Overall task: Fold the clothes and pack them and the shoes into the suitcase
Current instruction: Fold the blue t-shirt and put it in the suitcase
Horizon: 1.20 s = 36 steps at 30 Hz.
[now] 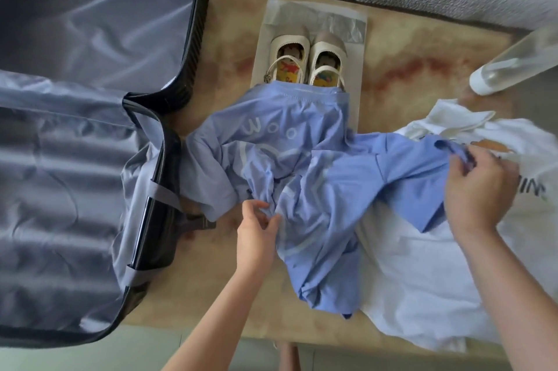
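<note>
Left hand (256, 228) and right hand (480, 186) each pinch the crumpled blue shirt (317, 159) in curled fingers, probably to stretch it flat for folding on the tabletop (229, 38) beside the open suitcase (75, 159).

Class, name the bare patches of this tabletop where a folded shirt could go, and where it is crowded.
Bare tabletop shows between the shoes and the bottle, between the suitcase and the shoes, and at the near edge left of the blue shirt. Crowded: the middle and right, under the blue shirt and white shirt.
</note>
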Motion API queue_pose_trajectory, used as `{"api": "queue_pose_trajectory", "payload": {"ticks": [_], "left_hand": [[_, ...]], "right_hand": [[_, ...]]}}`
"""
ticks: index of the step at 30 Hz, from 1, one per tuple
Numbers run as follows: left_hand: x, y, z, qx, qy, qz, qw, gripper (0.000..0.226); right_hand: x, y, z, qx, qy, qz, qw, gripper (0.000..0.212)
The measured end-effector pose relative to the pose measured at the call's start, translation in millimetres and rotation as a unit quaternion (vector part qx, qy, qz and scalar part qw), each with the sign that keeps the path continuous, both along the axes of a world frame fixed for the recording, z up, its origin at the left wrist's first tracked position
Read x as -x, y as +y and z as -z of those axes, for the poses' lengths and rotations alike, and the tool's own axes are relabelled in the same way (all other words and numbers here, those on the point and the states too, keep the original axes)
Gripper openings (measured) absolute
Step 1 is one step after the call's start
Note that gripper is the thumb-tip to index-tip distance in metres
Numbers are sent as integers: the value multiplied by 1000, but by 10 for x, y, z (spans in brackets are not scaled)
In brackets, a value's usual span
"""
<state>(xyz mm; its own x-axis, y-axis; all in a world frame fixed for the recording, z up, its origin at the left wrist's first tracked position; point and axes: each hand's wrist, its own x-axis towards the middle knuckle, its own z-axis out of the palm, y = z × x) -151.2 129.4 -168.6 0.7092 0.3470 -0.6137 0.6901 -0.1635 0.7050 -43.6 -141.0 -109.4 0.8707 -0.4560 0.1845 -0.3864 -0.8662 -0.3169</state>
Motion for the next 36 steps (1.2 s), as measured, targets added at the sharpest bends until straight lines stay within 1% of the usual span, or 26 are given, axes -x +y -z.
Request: {"api": "queue_pose_trajectory", "payload": {"ticks": [3,5,7,8,10,12,15,16,17,18,20,21,22,23,25,27,32,35,36], "left_hand": [[-36,-92,-31,11,-10,8,1000,21],[-57,-147,-36,14,-15,6,1000,22],[-61,-184,-36,14,-21,-12,1000,25],[-56,-191,-15,10,-26,-27,999,26],[-41,-196,-4,-2,-32,-48,998,28],[-24,-202,-9,0,-32,-55,998,29],[-4,-216,42,-16,-21,-52,998,27],[-1,-224,64,-16,-14,-78,997,26],[-3,-232,76,2,-1,-126,992,25],[-11,-239,77,43,20,-187,981,26],[-19,-227,86,148,74,-289,943,26],[-22,-222,86,186,101,-304,929,25],[-21,-219,92,211,120,-300,923,23],[-27,-219,94,229,125,-287,922,22],[-48,-224,111,255,116,-284,917,20],[-88,-233,112,286,115,-314,898,17],[-200,-243,127,350,146,-352,856,15],[-246,-184,93,380,175,-377,826,25],[-255,-155,74,403,175,-381,814,24]], "right_hand": [[57,78,128,15,2,-75,997,41],[177,262,198,38,-10,-116,992,45],[350,474,263,40,-9,-145,989,41],[446,568,316,19,-4,-173,985,36],[668,738,451,-26,40,-236,971,31],[861,852,590,-32,98,-265,959,32],[993,926,696,-46,148,-237,959,39],[1005,932,700,-58,158,-209,963,41],[1009,929,706,-79,172,-167,968,43],[1008,923,711,-110,189,-116,969,46],[1010,922,720,-163,209,-28,964,52],[1014,927,723,-170,214,-10,962,53],[1019,939,719,-170,217,-5,961,50],[1024,959,706,-171,214,-4,962,43],[1040,995,666,-181,180,9,967,23],[1059,1001,611,-200,135,25,970,12],[982,838,410,-298,10,45,954,9],[879,632,340,-292,-29,33,955,13],[845,553,337,-279,-44,29,959,13]]}}
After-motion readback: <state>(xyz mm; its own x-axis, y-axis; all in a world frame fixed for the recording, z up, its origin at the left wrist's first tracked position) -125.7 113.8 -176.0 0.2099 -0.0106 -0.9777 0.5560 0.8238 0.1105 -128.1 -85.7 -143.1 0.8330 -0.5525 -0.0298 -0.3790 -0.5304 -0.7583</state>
